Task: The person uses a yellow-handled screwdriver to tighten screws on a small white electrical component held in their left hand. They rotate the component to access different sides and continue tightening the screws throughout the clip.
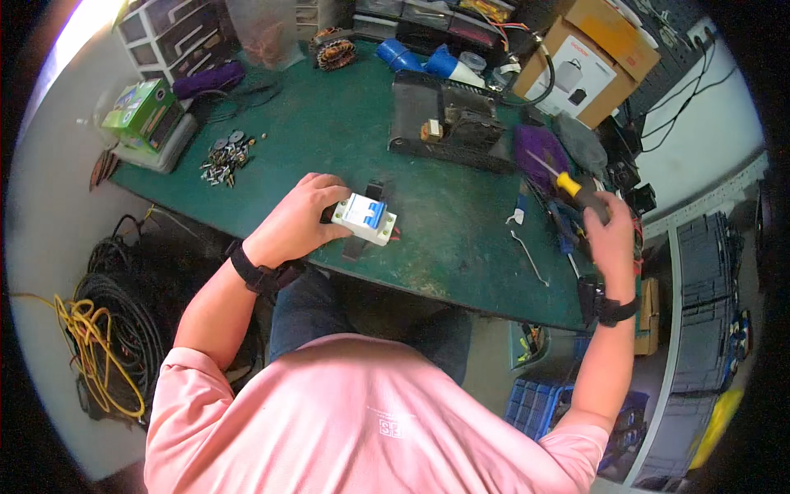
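Near the front edge of the green bench, my left hand grips a white circuit breaker by its left end, fingers on the far side and thumb on the near side. The breaker has blue toggle levers and screw holes at its ends. Beneath it a dark strip shows, with a bit of red beside it. Over on the right, my right hand is closed round the dark handle of a screwdriver. Its yellow collar and metal shaft point up and to the left, away from the breaker.
The green bench bears a pile of screws, a green box, a black device, blue plugs and a cardboard box. A white wire piece lies near tools at right. Coiled cables hang lower left.
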Available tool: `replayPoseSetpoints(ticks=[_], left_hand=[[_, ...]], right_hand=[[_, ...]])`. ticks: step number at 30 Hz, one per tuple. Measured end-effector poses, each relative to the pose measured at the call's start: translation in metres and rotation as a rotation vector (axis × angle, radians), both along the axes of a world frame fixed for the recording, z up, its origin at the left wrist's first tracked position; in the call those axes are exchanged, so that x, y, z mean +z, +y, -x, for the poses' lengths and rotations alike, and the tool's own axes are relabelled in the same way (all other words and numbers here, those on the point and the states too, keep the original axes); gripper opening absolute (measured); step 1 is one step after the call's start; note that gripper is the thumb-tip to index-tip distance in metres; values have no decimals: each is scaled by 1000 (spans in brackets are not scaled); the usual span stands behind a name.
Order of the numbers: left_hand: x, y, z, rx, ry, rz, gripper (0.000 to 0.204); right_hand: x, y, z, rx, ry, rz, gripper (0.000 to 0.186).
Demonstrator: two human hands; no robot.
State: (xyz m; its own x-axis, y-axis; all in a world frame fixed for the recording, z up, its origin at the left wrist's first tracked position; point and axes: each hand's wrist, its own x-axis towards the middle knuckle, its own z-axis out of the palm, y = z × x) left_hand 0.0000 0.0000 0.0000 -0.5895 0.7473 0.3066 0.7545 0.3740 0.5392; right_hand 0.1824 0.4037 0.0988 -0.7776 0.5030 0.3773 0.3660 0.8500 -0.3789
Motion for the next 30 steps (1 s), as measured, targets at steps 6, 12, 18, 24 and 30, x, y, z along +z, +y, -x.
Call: replayPoseSetpoints(ticks=[6, 12, 18, 24, 30], left_hand=[[25, 26, -9, -93, -137, -176, 38], [36, 40, -8, -155, -139, -25, 44], [24, 33, -15, -7, -249, 45, 49], [21, 37, -27, -5, -169, 50, 47], [10, 20, -19, 76, -150, -21, 45]], right_hand=[[47, -23, -36, 142, 352, 403, 27], [18, -56, -58, 308, 391, 696, 32], [-39, -89, -55, 316, 400, 832, 32], [-60, -94, -54, 317, 445, 980, 29], [-63, -97, -40, 365, 414, 998, 30]])
